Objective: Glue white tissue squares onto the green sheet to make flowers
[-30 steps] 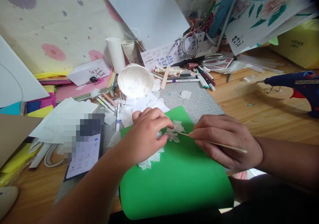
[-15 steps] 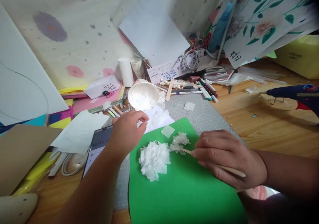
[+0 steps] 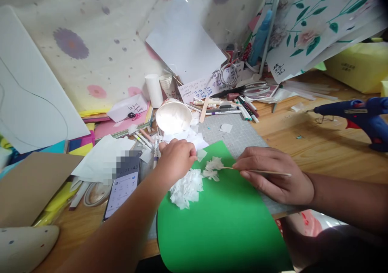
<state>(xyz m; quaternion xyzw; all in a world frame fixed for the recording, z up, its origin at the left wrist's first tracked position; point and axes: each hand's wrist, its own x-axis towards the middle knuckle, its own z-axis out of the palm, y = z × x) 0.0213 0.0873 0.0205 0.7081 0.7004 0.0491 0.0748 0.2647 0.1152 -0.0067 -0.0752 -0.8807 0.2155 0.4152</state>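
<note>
A green sheet (image 3: 224,224) lies in front of me, bearing a rounded cluster of white tissue paper pieces (image 3: 185,189). To its right is a smaller tissue clump (image 3: 212,168). My left hand (image 3: 177,157) reaches over the sheet's far left edge, its fingers closed at the edge of a small white tissue square (image 3: 201,155). Some of the cluster is hidden behind this hand. My right hand (image 3: 274,176) grips a thin wooden stick (image 3: 263,172), whose tip touches the smaller clump.
A white paper bowl (image 3: 173,117) stands behind the sheet on a grey cutting mat (image 3: 242,133). Pens and markers (image 3: 245,109) lie behind it. A phone (image 3: 124,196) is left of my forearm. The blue glue gun (image 3: 357,111) rests at the right on the wooden table (image 3: 291,143).
My left hand has moved right to the tissue square, and its fingers have closed. The right hand still holds the stick at the smaller clump, tilted flatter. The camera view has shifted slightly.
</note>
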